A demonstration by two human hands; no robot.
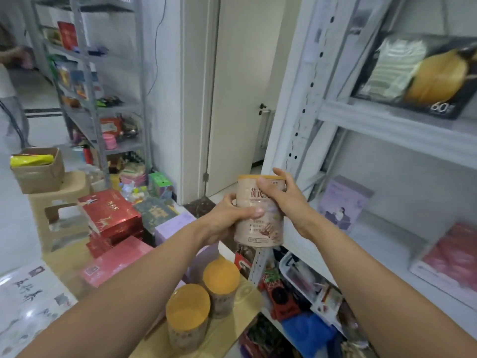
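The left hand [227, 218] is wrapped round the middle of an orange-lidded canister [260, 226]; the right hand [282, 196] curls over its top rim; it's upright in mid-air beside the white shelving [382, 120], seemingly not yet shelved; two matching canisters [187, 303] wait on cardboard [227, 332] below.

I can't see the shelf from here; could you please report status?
Left hand and right hand both grip the can, upright. Held short of the white shelf. Nothing visible in between.
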